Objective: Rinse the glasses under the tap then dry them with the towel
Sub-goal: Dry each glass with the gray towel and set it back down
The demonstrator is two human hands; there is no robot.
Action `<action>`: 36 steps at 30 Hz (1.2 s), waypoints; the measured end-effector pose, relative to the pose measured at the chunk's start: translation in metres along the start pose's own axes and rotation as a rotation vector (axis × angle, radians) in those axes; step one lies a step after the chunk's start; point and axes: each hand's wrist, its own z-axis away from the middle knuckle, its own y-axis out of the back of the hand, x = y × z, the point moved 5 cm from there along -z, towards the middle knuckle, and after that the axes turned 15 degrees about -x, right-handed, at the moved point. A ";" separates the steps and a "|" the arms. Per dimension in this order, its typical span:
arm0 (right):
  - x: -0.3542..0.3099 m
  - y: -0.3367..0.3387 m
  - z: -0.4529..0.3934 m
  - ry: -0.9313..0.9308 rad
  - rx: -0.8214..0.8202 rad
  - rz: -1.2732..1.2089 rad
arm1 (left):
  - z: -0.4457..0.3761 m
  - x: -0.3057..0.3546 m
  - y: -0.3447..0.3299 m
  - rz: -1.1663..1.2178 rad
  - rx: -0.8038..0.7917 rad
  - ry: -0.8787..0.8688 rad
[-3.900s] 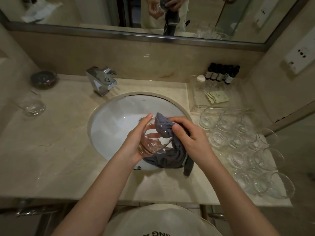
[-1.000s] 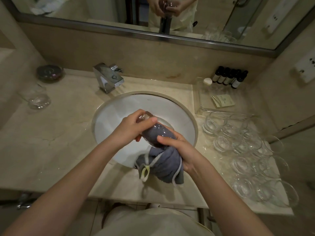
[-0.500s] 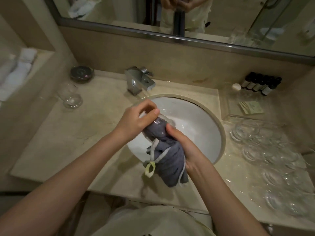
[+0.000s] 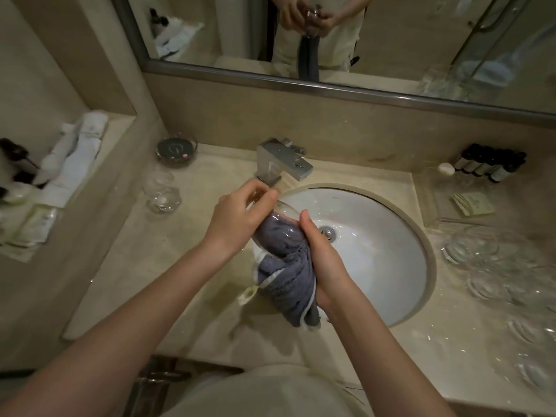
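**Drying the inside of a glass at the sink**

The sink (image 4: 376,266) is the reference landmark. The counter (image 4: 144,266) surrounds it. The tap (image 4: 282,164) stands at its rear-left rim, and no water appears to run from it, as suits the drying step.

Right of the sink, a group of glasses (image 4: 496,266) lies on the counter; blur prevents telling rinsed from dried. One separate glass (image 4: 162,191) stands well left of the sink, probably the set-down area for finished pieces.

Over the sink's left rim, the towel (image 4: 285,275) is stuffed into the held glass (image 4: 281,227), its free end hanging down in front of the sink. Packing the cloth inside lets it contact the inner wall.

The right hand (image 4: 325,260) has its fingers curled round the bunched towel just below the glass mouth, thumb pressed against the glass. This grip drives the cloth.

The left hand (image 4: 240,218) pinches the base end of the held glass, fingers curled over it, and tilts it mouth-down toward the person. This grip holds the glass steady against the twisting towel.
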 end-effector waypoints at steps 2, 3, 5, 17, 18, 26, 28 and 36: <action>0.001 -0.006 -0.005 0.041 -0.002 0.064 | 0.007 -0.003 0.008 0.051 -0.017 -0.080; 0.001 -0.009 -0.006 0.068 0.027 0.142 | 0.008 -0.007 0.012 0.131 -0.060 -0.020; 0.001 -0.012 -0.010 0.120 0.101 0.345 | 0.009 -0.019 0.017 0.276 -0.206 0.265; 0.038 -0.041 -0.031 -0.071 0.020 0.151 | 0.051 -0.050 0.050 0.031 0.113 -0.212; 0.037 -0.043 -0.031 -0.049 0.037 0.219 | 0.050 -0.055 0.051 0.099 0.068 -0.128; 0.049 -0.055 -0.036 0.084 0.081 0.359 | 0.042 -0.076 0.060 0.320 -0.179 0.524; 0.053 -0.056 -0.039 -0.011 0.065 0.142 | 0.045 -0.075 0.066 0.279 -0.099 0.270; 0.051 -0.056 -0.036 -0.044 -0.037 0.261 | 0.055 -0.084 0.072 0.534 -0.576 0.463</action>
